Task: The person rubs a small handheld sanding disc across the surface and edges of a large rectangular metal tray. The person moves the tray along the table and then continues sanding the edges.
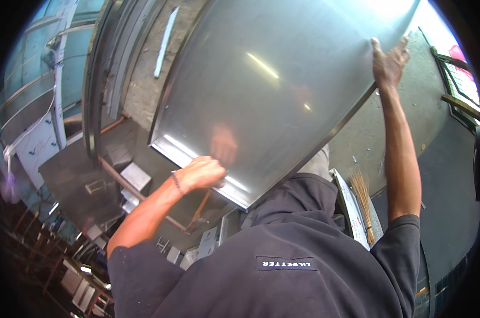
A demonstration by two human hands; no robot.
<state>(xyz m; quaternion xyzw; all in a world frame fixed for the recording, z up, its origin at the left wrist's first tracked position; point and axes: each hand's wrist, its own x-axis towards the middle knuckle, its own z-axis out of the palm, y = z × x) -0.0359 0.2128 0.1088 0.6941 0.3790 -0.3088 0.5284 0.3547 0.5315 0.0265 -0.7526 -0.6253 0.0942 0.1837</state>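
"What worries you from your end?"

"The large, grey, smooth sheet-metal panel [269, 90] with the folded rim. On my feed it stretches away at a slant before the wearer, its nearest corner beside the dark grey cloth shirt [224, 275]. If the right hand [390, 62] loses the smooth edge, I think it could swing or drop. A bare palm sliding along the rim could get cut, and that corner could snag the cloth."

"And the fingers?"

"Left hand [202, 174]: curled into a fist at the near rim; I can't tell whether they clamp it. Right: thumb and forefinger spread apart at the long side; I can't see whether the others hook underneath."

"Count for me."

"One panel, two hands, one black beaded bracelet [177, 183] on the left wrist, one tan straw broom [363, 209], one long, narrow, pale strip [167, 42] on the grey concrete floor [142, 100]."
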